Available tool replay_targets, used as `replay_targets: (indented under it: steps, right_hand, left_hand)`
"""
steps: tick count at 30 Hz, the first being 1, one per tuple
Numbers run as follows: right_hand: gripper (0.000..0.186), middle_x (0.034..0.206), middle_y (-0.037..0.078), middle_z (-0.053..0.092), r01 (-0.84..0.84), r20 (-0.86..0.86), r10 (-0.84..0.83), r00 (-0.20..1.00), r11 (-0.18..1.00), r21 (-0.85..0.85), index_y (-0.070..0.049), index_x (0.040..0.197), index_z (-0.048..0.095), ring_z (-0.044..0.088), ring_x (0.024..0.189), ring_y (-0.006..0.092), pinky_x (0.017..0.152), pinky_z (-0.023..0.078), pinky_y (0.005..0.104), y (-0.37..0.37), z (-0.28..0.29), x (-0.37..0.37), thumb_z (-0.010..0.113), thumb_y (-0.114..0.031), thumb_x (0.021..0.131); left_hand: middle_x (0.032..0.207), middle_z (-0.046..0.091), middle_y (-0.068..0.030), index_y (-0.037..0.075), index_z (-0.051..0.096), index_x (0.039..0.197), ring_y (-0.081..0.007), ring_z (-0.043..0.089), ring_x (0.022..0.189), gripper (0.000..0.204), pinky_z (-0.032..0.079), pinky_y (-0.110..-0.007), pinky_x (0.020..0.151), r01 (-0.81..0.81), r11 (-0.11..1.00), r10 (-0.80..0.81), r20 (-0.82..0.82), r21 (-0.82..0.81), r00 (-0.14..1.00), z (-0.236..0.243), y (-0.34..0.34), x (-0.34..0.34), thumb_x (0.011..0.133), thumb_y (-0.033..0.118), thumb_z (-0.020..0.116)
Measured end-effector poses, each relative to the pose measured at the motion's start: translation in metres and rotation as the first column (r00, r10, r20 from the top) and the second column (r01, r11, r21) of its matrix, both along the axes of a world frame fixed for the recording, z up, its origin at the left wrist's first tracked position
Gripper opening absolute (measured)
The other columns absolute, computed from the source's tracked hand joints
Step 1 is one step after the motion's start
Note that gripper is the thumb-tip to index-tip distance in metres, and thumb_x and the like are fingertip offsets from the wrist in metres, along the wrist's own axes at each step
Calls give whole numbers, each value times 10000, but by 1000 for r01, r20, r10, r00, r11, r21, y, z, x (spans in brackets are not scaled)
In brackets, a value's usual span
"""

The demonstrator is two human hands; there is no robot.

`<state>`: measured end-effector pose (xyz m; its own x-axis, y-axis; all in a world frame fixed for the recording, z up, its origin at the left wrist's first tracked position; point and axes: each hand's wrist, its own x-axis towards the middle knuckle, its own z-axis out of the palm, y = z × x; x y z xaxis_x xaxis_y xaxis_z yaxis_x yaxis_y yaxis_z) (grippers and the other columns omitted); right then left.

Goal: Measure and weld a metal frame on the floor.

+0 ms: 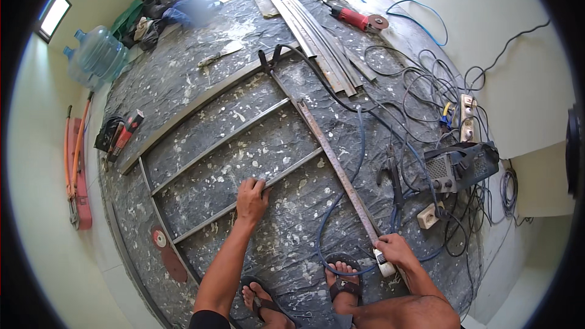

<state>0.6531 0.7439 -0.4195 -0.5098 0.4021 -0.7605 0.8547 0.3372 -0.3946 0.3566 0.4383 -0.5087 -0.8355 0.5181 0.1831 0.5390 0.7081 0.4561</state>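
A metal frame of square tubes lies on the grey sheet, with two crossbars between its long side bars. My left hand is closed round the nearer crossbar, left of its middle. My right hand grips a white tape measure at the near end of the right side bar. Its blade is pulled out along that bar, and the far tip reaches close to the farther crossbar. A pair of black clamp handles stands at the frame's far corner.
A welding machine with tangled cables stands at right, beside an electrode holder and power strip. Loose metal bars and a red angle grinder lie beyond. Left are cutting discs, bolt cutters and water jugs.
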Motion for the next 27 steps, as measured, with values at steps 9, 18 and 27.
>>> replay_targets:
  steps: [9, 18, 27]
  right_hand:
    - [353, 740, 170, 669, -132, 1, 132, 991, 991, -14, 5, 1020, 722, 632, 684, 179, 673, 505, 366, 6, 2, -13, 650, -310, 878]
    - [347, 910, 232, 699, -122, 41, 124, 991, 992, -45, -46, 1024, 732, 704, 899, 380, 791, 529, 422, 2, -5, -28, 616, -340, 881]
    - [351, 921, 236, 699, -117, 51, 118, 992, 993, -26, -46, 1040, 731, 701, 918, 388, 793, 526, 425, 4, -4, -32, 629, -347, 891]
  left_hand:
    - [930, 643, -125, 42, 681, 994, -333, 616, 907, 222, 503, -430, 788, 3, 1000, -2, 61, -2, 998, 7, 1, -4, 810, 140, 758]
    - [918, 627, -104, 70, 670, 979, -315, 605, 904, 215, 504, -423, 790, 20, 1000, -19, 33, -16, 999, 5, -3, -5, 812, 170, 760]
    - [949, 657, -104, 64, 682, 1013, -314, 615, 910, 241, 511, -415, 797, 21, 1000, -20, 41, -19, 999, 5, -4, -6, 807, 160, 760]
